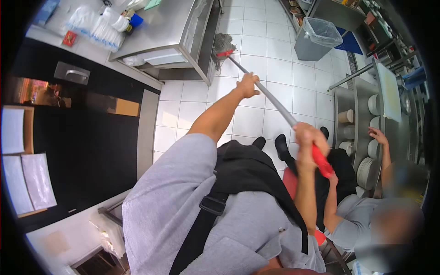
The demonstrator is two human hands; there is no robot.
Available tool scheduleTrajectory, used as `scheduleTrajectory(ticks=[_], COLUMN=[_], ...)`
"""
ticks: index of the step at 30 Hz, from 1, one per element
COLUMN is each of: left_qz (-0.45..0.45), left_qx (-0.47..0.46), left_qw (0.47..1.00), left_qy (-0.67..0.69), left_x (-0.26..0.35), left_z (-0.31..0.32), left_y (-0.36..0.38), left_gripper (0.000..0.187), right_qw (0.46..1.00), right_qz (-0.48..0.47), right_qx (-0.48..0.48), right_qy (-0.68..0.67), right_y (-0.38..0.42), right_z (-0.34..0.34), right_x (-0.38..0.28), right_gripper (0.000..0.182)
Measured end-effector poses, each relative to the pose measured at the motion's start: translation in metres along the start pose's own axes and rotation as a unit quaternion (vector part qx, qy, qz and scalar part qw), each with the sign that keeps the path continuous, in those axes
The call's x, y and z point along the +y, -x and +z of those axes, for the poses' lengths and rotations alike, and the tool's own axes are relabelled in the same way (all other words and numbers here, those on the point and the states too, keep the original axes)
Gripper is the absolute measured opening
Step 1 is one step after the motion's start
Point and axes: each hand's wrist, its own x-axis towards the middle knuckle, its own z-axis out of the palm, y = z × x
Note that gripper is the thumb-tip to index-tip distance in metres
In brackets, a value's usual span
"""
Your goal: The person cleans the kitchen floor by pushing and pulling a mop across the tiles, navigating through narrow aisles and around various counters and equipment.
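A mop (276, 103) slants across the view, with a grey shaft, a red end grip and a grey string head. The strings lie on the white tiled floor (247, 120), beside the legs of a steel table. My left hand (248, 85) is closed round the lower shaft, its arm stretched forward. Nearer my body, my right hand (311, 139) grips the upper shaft just where the red grip begins. My right palm and part of the shaft under it are hidden.
At upper left stands the steel table (153, 32). A grey lined bin (313, 48) is at upper right. Close on my right a co-worker (350, 215) sits or crouches beside shelves (362, 107) of stacked dishes. A black door (87, 137) is on the left.
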Motion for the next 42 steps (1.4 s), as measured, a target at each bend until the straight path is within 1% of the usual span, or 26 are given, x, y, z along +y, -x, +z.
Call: scheduleTrajectory(ticks=[1,2,3,4,7,8,10,13,14,16,17,18,19,20,21,22,26,28,30,31,32,33,34,37,39,42], left_qz=[0.049,0.121,0.196,0.188,0.139,0.128,0.142,0.204,0.213,0.172,0.12,0.108,0.043,-0.138,-0.207,-0.191,-0.149,-0.12,-0.067,-0.006,0.056,0.139,0.213,0.302,0.354,0.358], left_qx=[0.022,0.017,0.016,0.021,-0.061,-0.08,-0.076,-0.034,-0.045,-0.021,0.015,0.07,-0.021,-0.034,-0.124,-0.11,-0.157,-0.22,-0.241,-0.255,-0.268,-0.308,-0.232,-0.277,-0.34,-0.403], left_qw=[0.998,0.985,0.958,0.958,0.95,0.952,0.951,0.944,0.944,0.955,0.961,0.977,0.999,0.989,0.97,0.975,0.976,0.965,0.96,0.96,0.955,0.937,0.949,0.894,0.822,0.795], left_qy=[0.038,0.125,0.209,0.217,0.274,0.266,0.262,0.256,0.246,0.242,0.247,0.172,-0.022,-0.031,-0.026,-0.038,-0.029,-0.082,-0.123,-0.12,-0.117,-0.087,-0.008,0.181,0.288,0.278], left_x=[0.019,0.04,0.069,0.11,0.167,0.173,0.164,0.118,0.088,0.016,-0.03,-0.08,-0.105,-0.094,-0.103,-0.117,-0.131,-0.134,-0.139,-0.122,-0.099,-0.075,-0.048,0.071,0.125,0.16], left_z=[-0.003,0.008,0.013,-0.006,-0.012,-0.021,-0.029,-0.026,-0.021,-0.002,0.015,0.03,0.008,-0.018,-0.033,-0.031,-0.035,-0.034,-0.012,-0.009,-0.002,0.026,0.05,0.028,0.026,0.005], left_y=[-0.003,-0.001,-0.009,0.003,0.029,0.024,0.008,-0.04,-0.065,-0.122,-0.155,-0.193,-0.233,-0.251,-0.283,-0.308,-0.363,-0.372,-0.388,-0.389,-0.389,-0.391,-0.373,-0.322,-0.293,-0.279], left_gripper=[0.026,0.028,0.033,0.046,0.048,0.047,0.044,0.038,0.036,0.019,0.006,0.006,0.012,0.044,0.066,0.067,0.07,0.073,0.072,0.06,0.05,0.034,0.024,0.022,0.024,0.032], right_qw=[0.999,0.988,0.987,0.985,0.927,0.919,0.903,0.93,0.937,0.977,0.963,0.892,0.942,0.978,0.992,0.994,0.987,0.983,0.976,0.976,0.968,0.989,0.959,0.99,0.978,0.955], right_qz=[0.028,0.103,0.109,0.03,-0.198,-0.216,-0.244,-0.245,-0.257,-0.039,0.19,0.41,0.049,0.076,0.092,0.108,0.13,0.175,0.216,0.184,0.225,0.102,0.23,-0.056,-0.148,-0.233], right_qx=[0.004,0.102,0.04,0.031,0.003,0.018,0.052,0.034,-0.066,-0.183,-0.19,-0.185,-0.144,-0.069,-0.036,-0.005,0.028,0.012,0.033,0.059,0.05,0.074,0.119,0.129,0.109,0.088], right_qy=[0.034,-0.054,-0.11,-0.165,-0.318,-0.33,-0.35,-0.274,-0.226,-0.106,-0.031,0.046,0.298,0.182,0.079,-0.024,-0.092,0.05,0.023,0.103,0.097,0.077,0.119,-0.029,-0.099,-0.162], right_y=[-0.009,-0.014,-0.023,-0.039,-0.078,-0.086,-0.101,-0.121,-0.135,-0.159,-0.168,-0.178,-0.191,-0.222,-0.253,-0.274,-0.305,-0.302,-0.286,-0.281,-0.301,-0.311,-0.332,-0.34,-0.348,-0.354], right_z=[-0.026,-0.041,-0.107,-0.121,-0.12,-0.111,-0.092,-0.06,-0.057,-0.032,-0.006,0.023,0.07,0.106,0.136,0.155,0.172,0.142,0.091,0.062,0.049,0.035,0.011,-0.031,-0.042,-0.055], right_x=[-0.01,-0.019,-0.033,-0.061,-0.126,-0.125,-0.12,-0.089,-0.066,-0.029,-0.018,0.001,0.06,0.094,0.127,0.153,0.194,0.146,0.123,0.103,0.045,0.02,-0.026,-0.085,-0.11,-0.126], right_gripper=[0.023,0.022,0.024,0.026,0.038,0.038,0.038,0.035,0.031,0.023,0.02,0.017,0.024,0.028,0.029,0.031,0.032,0.027,0.015,0.013,0.011,0.007,0.008,0.019,0.026,0.038])
